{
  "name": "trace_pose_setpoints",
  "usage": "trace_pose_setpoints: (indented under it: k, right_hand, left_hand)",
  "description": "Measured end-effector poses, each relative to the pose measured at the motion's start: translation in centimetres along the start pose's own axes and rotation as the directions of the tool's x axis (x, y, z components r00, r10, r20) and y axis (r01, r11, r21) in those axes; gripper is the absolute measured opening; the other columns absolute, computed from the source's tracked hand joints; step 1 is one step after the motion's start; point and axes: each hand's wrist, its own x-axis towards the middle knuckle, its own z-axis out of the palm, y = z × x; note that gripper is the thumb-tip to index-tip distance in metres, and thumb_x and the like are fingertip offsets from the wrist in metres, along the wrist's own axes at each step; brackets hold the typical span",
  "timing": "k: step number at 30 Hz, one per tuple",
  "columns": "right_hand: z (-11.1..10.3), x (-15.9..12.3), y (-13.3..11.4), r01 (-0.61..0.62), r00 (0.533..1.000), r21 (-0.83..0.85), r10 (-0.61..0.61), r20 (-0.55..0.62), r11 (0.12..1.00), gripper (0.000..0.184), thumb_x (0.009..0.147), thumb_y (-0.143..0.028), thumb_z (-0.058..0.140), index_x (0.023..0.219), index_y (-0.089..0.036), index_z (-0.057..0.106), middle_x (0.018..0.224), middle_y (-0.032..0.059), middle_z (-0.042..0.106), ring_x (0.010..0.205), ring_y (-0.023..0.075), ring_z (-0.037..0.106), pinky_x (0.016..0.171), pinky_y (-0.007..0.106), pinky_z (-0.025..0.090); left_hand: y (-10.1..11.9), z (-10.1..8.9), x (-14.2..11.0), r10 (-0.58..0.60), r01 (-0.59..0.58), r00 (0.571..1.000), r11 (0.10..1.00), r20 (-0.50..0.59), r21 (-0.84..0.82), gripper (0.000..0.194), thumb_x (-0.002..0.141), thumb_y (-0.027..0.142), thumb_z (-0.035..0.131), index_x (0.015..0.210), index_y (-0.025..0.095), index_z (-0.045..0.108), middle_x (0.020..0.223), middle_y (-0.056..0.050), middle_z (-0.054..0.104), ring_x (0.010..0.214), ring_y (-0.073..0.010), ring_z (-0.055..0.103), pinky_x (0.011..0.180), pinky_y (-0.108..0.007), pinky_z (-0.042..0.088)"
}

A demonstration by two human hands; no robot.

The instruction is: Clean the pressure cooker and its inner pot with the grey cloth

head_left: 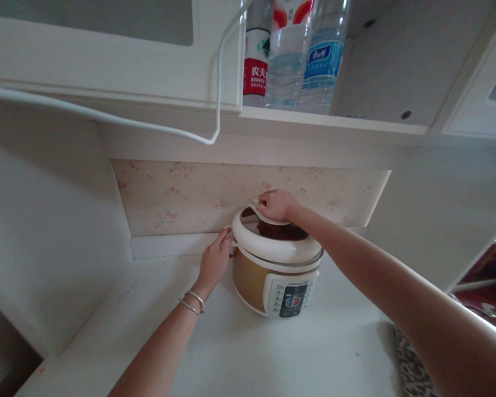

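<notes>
Bare right forearm slants in from the lower right, its grip closed over the pale, curved lid handle. Two slim, shiny bangles ring the left wrist; the left grip pinches the side handle of the cooker. That cooker stands on the desk, near the back ledge, with smooth white desk surface running out to its left and in front. Its body is round and tan, with a glossy control panel; the lid has a thick cream rim around a dark, see-through top. Side walls bound the recess, and floral paper lines its back. Overhead, a shelf edge carries clear plastic bottles, and a bent white cord crosses at upper left. Mottled cloth lies at lower right.
</notes>
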Motion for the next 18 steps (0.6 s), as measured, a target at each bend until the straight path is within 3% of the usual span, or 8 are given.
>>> trace_pose_setpoints:
  k: [10,18]
  right_hand:
    - [-0.3,0.4,-0.5,-0.297,0.952,0.024,0.295,0.077,0.954,0.052,0.09,-0.046,0.034,0.112,-0.013,0.069,0.115,0.0201,0.065,0.103,0.0321,0.062,0.085,0.039,0.046]
    - [-0.9,-1.0,0.3,-0.211,0.971,0.005,0.209,0.112,0.977,0.049,0.091,-0.045,0.035,0.112,-0.016,0.068,0.119,0.0177,0.064,0.11,0.0322,0.058,0.09,0.039,0.044]
  left_hand:
    - [0.2,0.1,0.0,-0.02,0.02,1.0,1.0,-0.01,0.009,0.045,0.095,0.042,0.032,0.131,0.026,0.055,0.122,-0.005,0.065,0.084,-0.0187,0.069,0.081,-0.031,0.05]
    - [-0.2,0.2,0.1,-0.007,0.007,1.0,0.999,-0.008,0.036,0.046,0.096,0.044,0.029,0.131,0.029,0.055,0.106,-0.004,0.07,0.073,-0.0176,0.068,0.073,-0.03,0.05]
